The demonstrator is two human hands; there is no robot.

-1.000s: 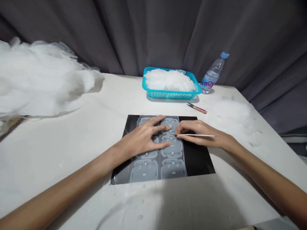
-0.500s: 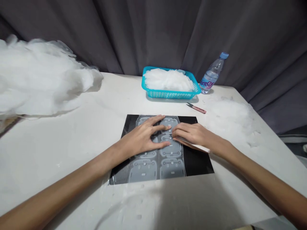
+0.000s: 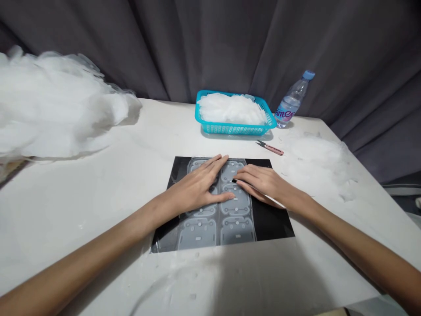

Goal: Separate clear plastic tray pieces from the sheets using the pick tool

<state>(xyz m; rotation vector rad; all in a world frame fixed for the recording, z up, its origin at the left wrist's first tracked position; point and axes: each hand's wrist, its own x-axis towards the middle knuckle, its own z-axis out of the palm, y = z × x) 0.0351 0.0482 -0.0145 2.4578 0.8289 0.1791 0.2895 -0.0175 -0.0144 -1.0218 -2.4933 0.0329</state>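
A clear plastic sheet of rounded rectangular shapes with pale raised details lies over a black board on the table. My left hand rests flat on the sheet, thumb stretched to the right and fingers pointing up and away. Against the sheet's right column, my right hand is closed round a slim white tool. Its dark tip shows at the fingertips and a pale edge runs under the palm; most of it is hidden, so its exact kind is unclear.
A turquoise basket filled with thin white pieces stands behind the board, beside a water bottle. Small pink-handled thread snips lie in front. A big white heap is at left; more white pieces lie at right.
My left hand's fingers have drawn together and turned further from me. My right hand has shifted slightly, and the tool's dark tip now shows.
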